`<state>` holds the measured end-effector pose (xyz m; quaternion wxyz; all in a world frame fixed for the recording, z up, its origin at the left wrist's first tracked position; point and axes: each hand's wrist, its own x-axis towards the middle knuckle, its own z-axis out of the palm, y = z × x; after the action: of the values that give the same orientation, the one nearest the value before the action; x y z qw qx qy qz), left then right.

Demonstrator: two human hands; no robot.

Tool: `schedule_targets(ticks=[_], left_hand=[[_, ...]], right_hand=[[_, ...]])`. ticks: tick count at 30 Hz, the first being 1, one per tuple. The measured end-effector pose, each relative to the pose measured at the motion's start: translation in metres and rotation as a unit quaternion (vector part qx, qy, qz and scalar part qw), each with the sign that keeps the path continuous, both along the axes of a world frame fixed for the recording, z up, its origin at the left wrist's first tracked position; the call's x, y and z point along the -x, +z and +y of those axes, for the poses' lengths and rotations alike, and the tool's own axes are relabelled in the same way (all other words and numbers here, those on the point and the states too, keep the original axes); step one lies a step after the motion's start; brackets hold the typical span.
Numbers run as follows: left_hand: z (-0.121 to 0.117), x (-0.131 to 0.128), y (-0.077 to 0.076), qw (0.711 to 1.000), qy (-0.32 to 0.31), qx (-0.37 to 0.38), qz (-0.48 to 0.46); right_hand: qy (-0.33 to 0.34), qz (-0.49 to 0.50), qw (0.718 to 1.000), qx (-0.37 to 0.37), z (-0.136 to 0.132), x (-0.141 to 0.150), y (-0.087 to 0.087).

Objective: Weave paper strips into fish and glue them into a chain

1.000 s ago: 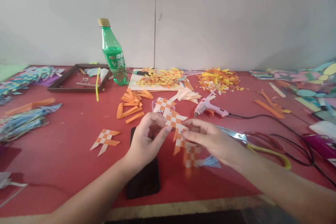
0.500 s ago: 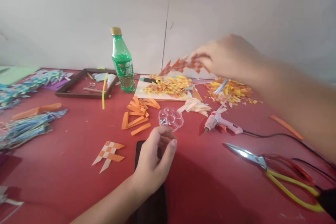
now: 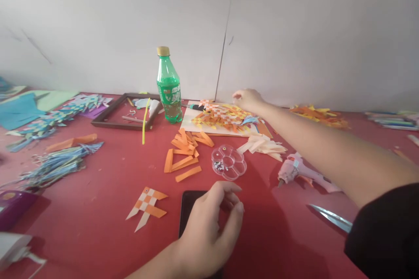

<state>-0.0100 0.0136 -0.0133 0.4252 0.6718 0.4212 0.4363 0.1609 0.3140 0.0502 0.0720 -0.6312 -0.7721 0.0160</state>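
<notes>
My left hand (image 3: pixel 218 222) rests over a black phone (image 3: pixel 190 205), fingers loosely curled and thumb apart, with nothing between them. At the back, my right hand (image 3: pixel 250 100) is over the far edge of a heap of woven orange, yellow and white paper fish (image 3: pixel 225 115) lying on a white card (image 3: pixel 188 122). Its fingers are bent and their tips are partly hidden, so a hold does not show. One orange-and-white woven fish (image 3: pixel 147 205) lies alone left of the phone. A clear flower-shaped tray (image 3: pixel 240 168) with small eye-like beads sits beyond my left hand.
Orange strips (image 3: pixel 183 144) and pale strips (image 3: pixel 262 146) lie mid-table. A pink glue gun (image 3: pixel 291 168) and scissors (image 3: pixel 332 218) are under and beside my right arm. A green bottle (image 3: pixel 169 91) stands by a brown frame (image 3: pixel 109 124). Blue tassels (image 3: pixel 59 163) lie left.
My right hand has lowered to the heap; the woven orange-and-white strand it held up now appears to lie there. The view has shifted left. My left hand keeps its pose.
</notes>
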Motion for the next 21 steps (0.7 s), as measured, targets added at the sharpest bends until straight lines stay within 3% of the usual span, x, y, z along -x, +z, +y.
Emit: schedule_targets(ticks=[5, 11, 21], left_hand=[[0.0, -0.001, 0.001, 0.999, -0.007, 0.005, 0.036], [-0.002, 0.0, 0.0, 0.999, -0.012, -0.002, 0.052], [0.0, 0.001, 0.001, 0.998, -0.042, 0.002, 0.053]], right_hand=[[0.042, -0.019, 0.997, 0.067, -0.02, 0.007, -0.023], [0.036, -0.004, 0.997, 0.062, -0.032, 0.015, -0.046], [0.015, -0.002, 0.999, 0.03, -0.022, -0.004, -0.024]])
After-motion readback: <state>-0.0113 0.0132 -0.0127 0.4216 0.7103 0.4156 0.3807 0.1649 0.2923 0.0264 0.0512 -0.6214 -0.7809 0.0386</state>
